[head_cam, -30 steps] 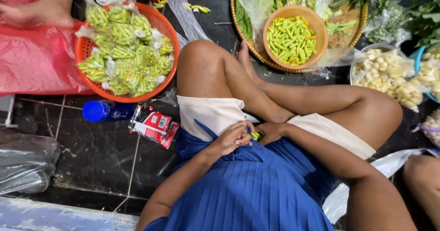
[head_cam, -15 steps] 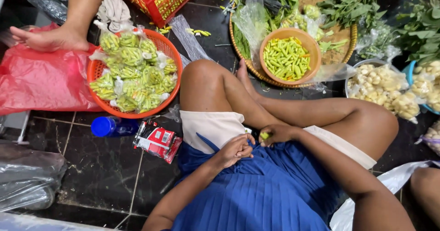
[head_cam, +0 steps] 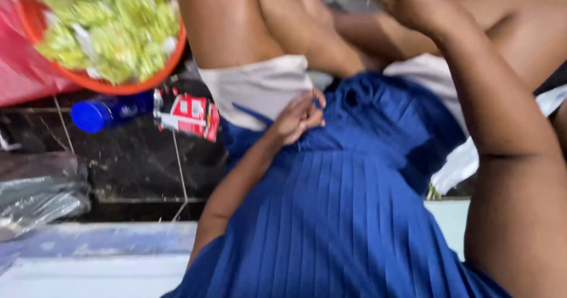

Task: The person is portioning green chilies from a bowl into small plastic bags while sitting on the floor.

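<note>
I sit on the floor in a blue pleated skirt [head_cam: 342, 215] with my knees bent. My left hand [head_cam: 298, 118] rests on my lap at the edge of the pale shorts [head_cam: 260, 88], fingers curled in, with nothing visible in them. My right hand [head_cam: 407, 2] is raised and stretched forward at the top edge of the view. It is blurred and seen from the back, so what its fingers hold is hidden.
An orange basket [head_cam: 88, 80] of green cut vegetables stands at the top left beside a red plastic bag [head_cam: 23, 67]. A blue-capped bottle [head_cam: 97, 115] and a red and white packet [head_cam: 189, 115] lie on the black tiles. A grey plastic bag [head_cam: 35, 191] lies left.
My right hand has left my lap and reached up and forward. The left hand stays on the lap. The camera has dipped down and closer, and the bowls at the back are out of view.
</note>
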